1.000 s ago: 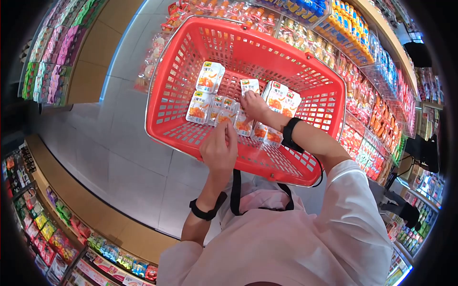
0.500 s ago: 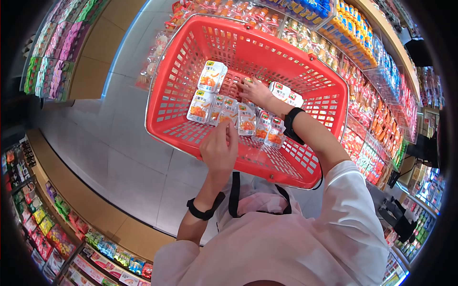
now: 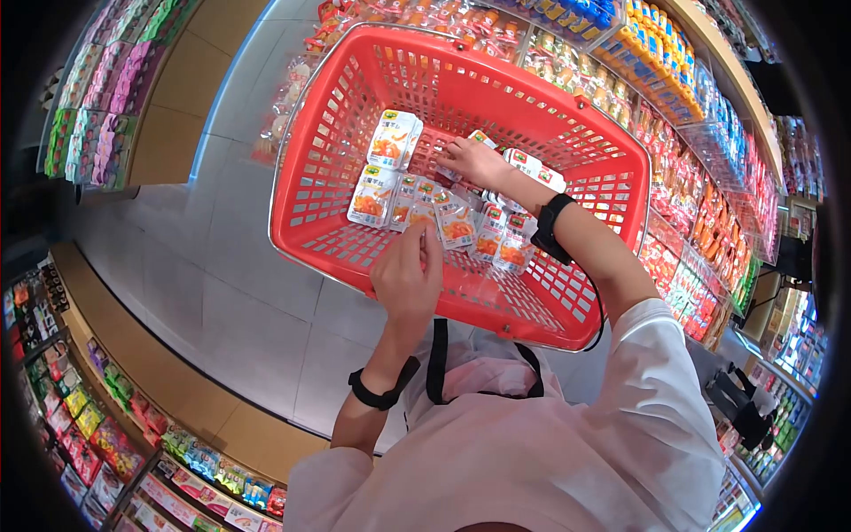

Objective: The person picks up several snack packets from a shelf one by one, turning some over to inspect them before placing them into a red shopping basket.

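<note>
A red shopping basket [image 3: 306, 168] with slotted sides is in front of my body. Inside stand several white snack packets with orange food pictures, one stack [image 3: 393, 142] at the left and a leaning packet [image 3: 456, 222] in the front row. My right hand [image 3: 479, 166] reaches into the basket with its fingers bent over a white packet [image 3: 483, 138], which it partly hides. Beside that wrist lie more white packets [image 3: 534, 170]. My left hand [image 3: 408, 270] is closed over the near rim, fingertips by the front row; what it pinches is hidden.
Shelves of bagged snacks [image 3: 709, 208] curve along the right, with yellow packs [image 3: 656, 53] at the top. Another shelf [image 3: 204, 461] runs along the lower left. A display [image 3: 111, 89] stands at the upper left, beside grey floor tiles [image 3: 239, 293].
My right hand has shifted slightly right, and a white packet now shows beyond its fingers. The middle front packet has tilted. My left hand stays nearly still.
</note>
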The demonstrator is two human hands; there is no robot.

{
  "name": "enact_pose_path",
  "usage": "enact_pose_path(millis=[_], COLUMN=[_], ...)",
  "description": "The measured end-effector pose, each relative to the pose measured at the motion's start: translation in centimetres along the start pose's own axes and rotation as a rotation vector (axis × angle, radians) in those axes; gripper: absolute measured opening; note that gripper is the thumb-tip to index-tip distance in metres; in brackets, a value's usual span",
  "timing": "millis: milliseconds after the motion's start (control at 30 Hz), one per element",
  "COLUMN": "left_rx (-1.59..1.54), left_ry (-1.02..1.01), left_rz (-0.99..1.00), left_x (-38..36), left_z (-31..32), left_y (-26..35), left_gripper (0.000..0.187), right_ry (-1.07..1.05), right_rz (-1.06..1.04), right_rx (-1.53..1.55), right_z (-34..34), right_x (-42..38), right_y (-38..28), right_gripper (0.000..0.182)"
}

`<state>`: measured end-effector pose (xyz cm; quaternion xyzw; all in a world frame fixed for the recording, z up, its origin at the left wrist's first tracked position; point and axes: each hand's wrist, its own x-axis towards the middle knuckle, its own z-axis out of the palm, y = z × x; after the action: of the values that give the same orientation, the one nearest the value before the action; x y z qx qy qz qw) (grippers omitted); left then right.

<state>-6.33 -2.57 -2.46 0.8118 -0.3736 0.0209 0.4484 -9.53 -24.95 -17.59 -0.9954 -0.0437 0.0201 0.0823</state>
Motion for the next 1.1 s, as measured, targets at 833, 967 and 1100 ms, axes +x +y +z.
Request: enact_pose_path(millis=[833,967,1100], left_rx=[0.064,0.051,0.061], left_ry=[-0.086,-0.003,-0.121], left_rz=[-0.103,-0.082,-0.229], left_x=[-0.2,-0.7,-0.9], left_z=[-0.6,0.3,-0.1], left_y=[0.6,0.2,0.5], left_gripper=[0.008,0.009,0.017], right_ry=[-0.253,-0.198,-0.133], right_rz=[0.538,0.633,0.545], right_rx=[0.455,0.607,0.668], right_z=[4.7,6.3,2.4], right_x=[-0.4,-0.3,-1.2], right_y=[-3.0,-3.4,-4.1], right_gripper=[0.019,0.018,0.036])
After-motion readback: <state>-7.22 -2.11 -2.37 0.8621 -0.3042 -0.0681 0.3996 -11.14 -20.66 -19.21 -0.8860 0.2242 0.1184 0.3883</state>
